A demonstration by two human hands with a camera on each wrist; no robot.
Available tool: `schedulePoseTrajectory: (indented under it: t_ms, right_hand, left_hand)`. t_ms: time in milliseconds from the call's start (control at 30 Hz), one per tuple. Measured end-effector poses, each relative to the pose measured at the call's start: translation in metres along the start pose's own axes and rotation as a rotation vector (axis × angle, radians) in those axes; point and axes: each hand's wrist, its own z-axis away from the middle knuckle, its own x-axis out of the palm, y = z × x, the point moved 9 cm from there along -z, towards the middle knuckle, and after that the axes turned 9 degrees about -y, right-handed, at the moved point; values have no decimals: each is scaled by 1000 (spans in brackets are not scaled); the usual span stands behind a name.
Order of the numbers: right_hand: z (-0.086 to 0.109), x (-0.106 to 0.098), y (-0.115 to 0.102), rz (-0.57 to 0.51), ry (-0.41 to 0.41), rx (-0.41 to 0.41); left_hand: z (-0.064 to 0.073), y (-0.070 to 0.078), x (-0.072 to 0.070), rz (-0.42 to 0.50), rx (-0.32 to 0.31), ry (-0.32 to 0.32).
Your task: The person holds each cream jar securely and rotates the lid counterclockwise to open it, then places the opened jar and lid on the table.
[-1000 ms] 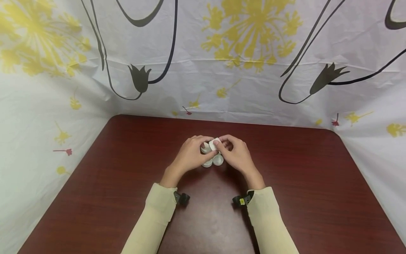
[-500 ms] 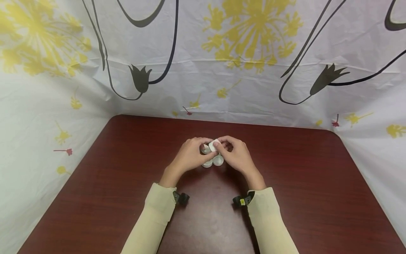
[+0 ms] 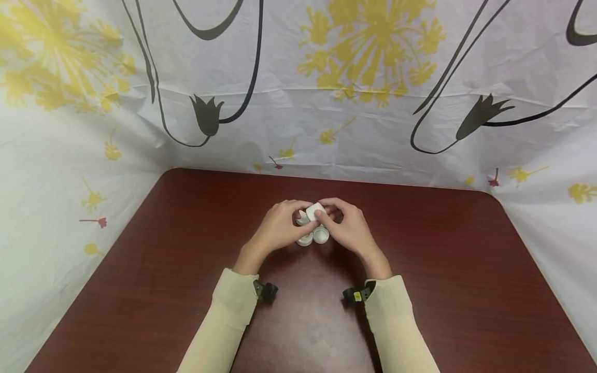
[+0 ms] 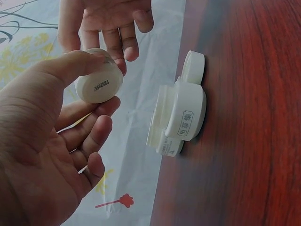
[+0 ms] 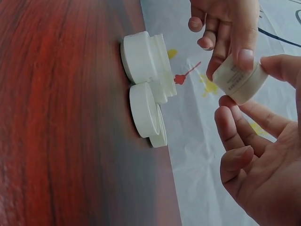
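In the head view, my left hand (image 3: 280, 223) and right hand (image 3: 350, 225) meet over the table's middle. Between them is a small white cosmetic jar (image 4: 99, 85), raised above the table and tilted. The left thumb and fingers pinch it, with printed text on the face beside the thumb. From the other side, the right hand's thumb and fingers grip its end, where a seam shows in the right wrist view. Below the hands stand a larger lidless white jar (image 4: 192, 113) with characters on its side and a smaller white jar (image 4: 170, 146). White lids (image 5: 143, 110) lie beside them.
A dark red wooden table (image 3: 163, 269) with rounded far corners bears everything. White cloth (image 3: 289, 124) with yellow and grey flower prints hangs along its back and sides. Small black cameras (image 3: 267, 292) are strapped at both wrists.
The held jar has turned slightly between the fingers, showing a little more of its white face. Both hands stay in nearly the same place, and the jars and lids on the table have not moved.
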Motion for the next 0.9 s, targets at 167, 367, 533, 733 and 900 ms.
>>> schedulePoseTrajectory:
  t_ms: [167,367,533,733,900]
  right_hand:
    - [1,-2,3,4,6,32]
    - [3,-8,8,57,54,113]
    - [4,-9,10,71,74,137]
    - [3,-7,7,52,56,108]
    - [2,-5,5,50,39,78]
  left_hand:
    - [-1,0,1,-1,3,-5]
    - [-1,1,1,2,6,-3]
    - [-1,2,2,-5,6,-6]
    - [-1,1,3,-12,6,-14]
    - [0,0,3,4,2,-16]
